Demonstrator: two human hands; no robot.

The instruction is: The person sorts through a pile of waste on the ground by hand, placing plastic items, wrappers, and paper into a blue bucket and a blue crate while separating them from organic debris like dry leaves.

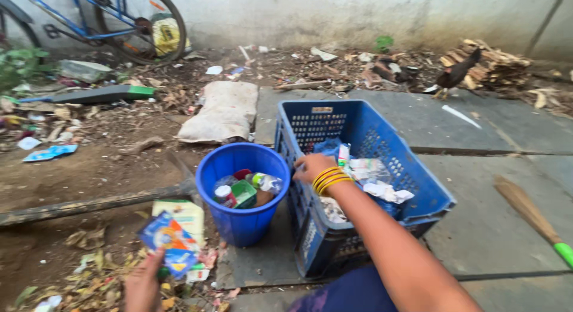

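**Right arm stretched out, left hand low**

The right arm runs long from the lower right corner, elbow nearly straight, yellow bangles (332,181) at the wrist. The right hand (311,167) curls, fingers bent downward. The left hand (143,283) sits low, back to camera, fingers pinched closed.

An outdoor backyard or rear lane beside a house, used for sorting rubbish. Stone paving slabs (501,222) near and right, bare dirt strewn with dry leaves and litter on the left. Far left, a blue bicycle (113,19) against a stained wall (334,13). Far right, stacked firewood (495,64) and a hen (453,76). A broom (531,216) at right.
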